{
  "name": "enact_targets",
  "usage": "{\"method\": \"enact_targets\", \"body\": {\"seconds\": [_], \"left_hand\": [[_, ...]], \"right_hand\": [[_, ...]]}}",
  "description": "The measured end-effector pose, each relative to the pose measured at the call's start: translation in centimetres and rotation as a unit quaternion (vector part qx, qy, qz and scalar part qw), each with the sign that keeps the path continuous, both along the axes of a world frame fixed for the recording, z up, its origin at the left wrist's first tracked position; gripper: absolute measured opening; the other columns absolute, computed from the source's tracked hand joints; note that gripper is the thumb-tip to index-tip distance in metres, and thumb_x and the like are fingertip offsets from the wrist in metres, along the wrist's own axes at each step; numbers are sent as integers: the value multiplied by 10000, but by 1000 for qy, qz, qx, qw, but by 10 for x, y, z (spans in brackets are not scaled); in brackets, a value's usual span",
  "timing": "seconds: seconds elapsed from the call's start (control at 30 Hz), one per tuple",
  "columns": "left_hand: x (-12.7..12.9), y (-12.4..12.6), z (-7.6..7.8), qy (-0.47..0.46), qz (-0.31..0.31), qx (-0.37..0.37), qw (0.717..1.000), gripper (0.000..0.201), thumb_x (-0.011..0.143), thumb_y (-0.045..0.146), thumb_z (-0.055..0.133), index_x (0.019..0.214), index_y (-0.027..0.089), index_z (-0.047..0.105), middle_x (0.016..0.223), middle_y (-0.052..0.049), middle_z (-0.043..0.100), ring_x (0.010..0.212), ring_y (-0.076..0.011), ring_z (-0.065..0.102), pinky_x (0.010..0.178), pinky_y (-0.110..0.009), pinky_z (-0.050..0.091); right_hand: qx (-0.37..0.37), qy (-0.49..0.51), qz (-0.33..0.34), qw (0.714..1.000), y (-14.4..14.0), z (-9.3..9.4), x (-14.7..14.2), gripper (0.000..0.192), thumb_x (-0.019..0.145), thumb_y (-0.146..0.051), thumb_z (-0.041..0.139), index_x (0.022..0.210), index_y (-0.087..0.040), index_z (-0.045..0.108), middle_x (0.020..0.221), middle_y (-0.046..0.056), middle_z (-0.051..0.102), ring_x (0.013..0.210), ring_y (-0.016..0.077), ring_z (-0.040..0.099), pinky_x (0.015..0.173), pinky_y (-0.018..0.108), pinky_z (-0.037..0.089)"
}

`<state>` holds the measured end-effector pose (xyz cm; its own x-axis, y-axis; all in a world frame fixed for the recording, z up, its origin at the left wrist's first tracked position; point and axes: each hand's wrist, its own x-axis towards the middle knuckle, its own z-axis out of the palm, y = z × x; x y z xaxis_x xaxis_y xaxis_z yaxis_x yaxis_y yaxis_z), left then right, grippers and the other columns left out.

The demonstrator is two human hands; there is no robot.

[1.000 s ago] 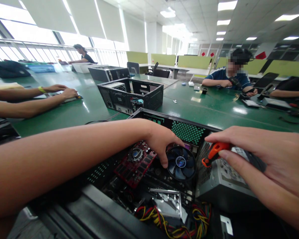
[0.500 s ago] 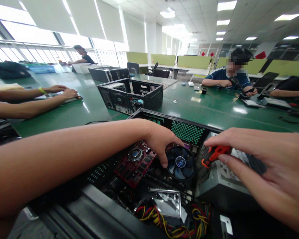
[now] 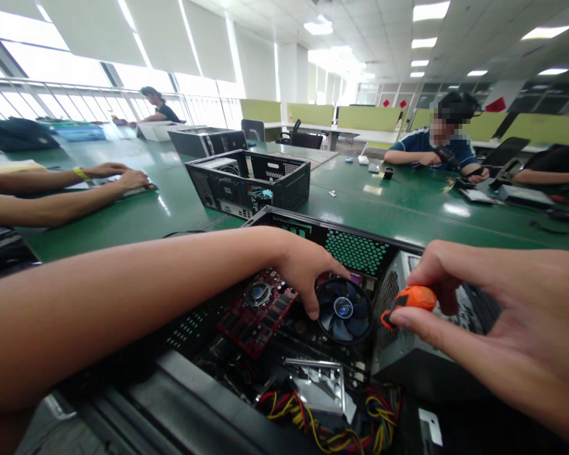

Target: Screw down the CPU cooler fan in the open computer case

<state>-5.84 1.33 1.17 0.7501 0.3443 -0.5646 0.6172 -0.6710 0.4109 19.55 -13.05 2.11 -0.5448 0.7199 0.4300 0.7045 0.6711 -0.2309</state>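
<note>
My left hand reaches into an open black computer case, thumb and forefinger against the rim of a round black cooling fan. Between thumb and bent fingers, my right hand holds an orange and black screwdriver by its handle, just right of the fan. The screwdriver's shaft and tip cannot be made out. Left of the fan lies a red graphics card with a small round heatsink. The grey power supply sits under my right hand, partly covered by it.
Yellow, red and black cables bunch at the near side, around a silver metal bracket. Another open case stands beyond on the green table. A co-worker's hands are at the left; another person works across the table.
My right hand has shifted its fingers on the screwdriver, and the orange handle has turned and now shows its end more. My left hand and the fan have stayed put.
</note>
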Motion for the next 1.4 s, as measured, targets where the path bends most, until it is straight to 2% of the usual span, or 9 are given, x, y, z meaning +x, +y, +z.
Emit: {"method": "enact_targets", "body": {"seconds": [0.27, 0.43, 0.57, 0.67, 0.73, 0.83, 0.97, 1.07, 1.4], "left_hand": [[1, 1, -2, 11, -3, 11, 1000, 1025, 748, 431, 935, 1667, 229, 528, 1037, -41, 844, 857, -245, 772, 876, -330, 595], [1, 2, -3, 19, -2, 20, 1000, 1082, 747, 462, 938, 1701, 237, 479, 1049, -44, 846, 847, -250, 770, 887, -342, 592], [2, 0, -3, 18, 0, 16, 1000, 1073, 747, 446, 940, 1696, 238, 485, 1061, -47, 844, 854, -251, 771, 882, -342, 590], [2, 0, -1, 20, 7, 10, 1000, 1086, 748, 438, 939, 1706, 238, 469, 1039, -38, 842, 867, -255, 775, 893, -345, 590], [3, -1, 0, 23, 10, 12, 1000, 1094, 745, 444, 941, 1708, 240, 465, 1040, -35, 842, 879, -256, 775, 903, -346, 589], [4, -2, 1, 22, 2, 21, 1000, 1054, 740, 437, 943, 1683, 253, 510, 1062, -34, 841, 893, -257, 770, 901, -340, 587], [3, -2, 0, 16, -3, 40, 999, 1098, 736, 409, 947, 1711, 234, 471, 1118, -45, 841, 965, -269, 769, 896, -327, 582], [2, -2, -1, 18, -2, 44, 999, 1109, 741, 401, 944, 1719, 214, 455, 1150, -53, 843, 986, -274, 770, 906, -326, 580], [3, -4, -1, 2, -2, 56, 998, 1063, 731, 409, 942, 1686, 234, 509, 1157, -55, 842, 999, -275, 766, 878, -318, 572]], "right_hand": [[38, -16, 6, 999, 1, -3, 2, 212, 1003, -484, 734, 1155, -370, 827, 965, 24, 873, 848, 310, 846, 596, 329, 631], [88, -51, -2, 995, 2, 8, -2, 267, 1035, -237, 587, 1256, -317, 712, 1212, 20, 864, 739, 192, 813, 555, 258, 588], [69, -36, 2, 997, 5, 9, -5, 81, 1068, -353, 624, 1096, -328, 695, 894, -51, 832, 412, 96, 604, 427, 244, 501], [43, -13, -1, 999, 6, 6, -4, 184, 1030, -415, 683, 874, -324, 646, 615, -77, 675, 310, 111, 475, 334, 293, 377], [46, -19, 6, 999, 5, 4, -5, 167, 1048, -429, 662, 919, -323, 666, 676, -59, 724, 365, 128, 552, 363, 287, 427], [63, -19, 41, 997, 1, 5, -8, 160, 1106, -405, 574, 1161, -330, 704, 1000, -13, 860, 708, 189, 803, 537, 271, 590], [58, -26, 119, 991, -4, 13, -13, 235, 1150, -290, 485, 1319, -333, 642, 1186, -34, 873, 1015, 181, 846, 807, 247, 652], [47, -30, 140, 989, -5, 16, -13, 258, 1149, -261, 482, 1367, -336, 597, 1213, -49, 871, 1044, 160, 842, 879, 238, 642], [-16, -1, 110, 994, 3, 10, -16, 290, 1146, -326, 465, 1306, -399, 696, 1183, -28, 867, 942, 214, 851, 735, 304, 698]]}}
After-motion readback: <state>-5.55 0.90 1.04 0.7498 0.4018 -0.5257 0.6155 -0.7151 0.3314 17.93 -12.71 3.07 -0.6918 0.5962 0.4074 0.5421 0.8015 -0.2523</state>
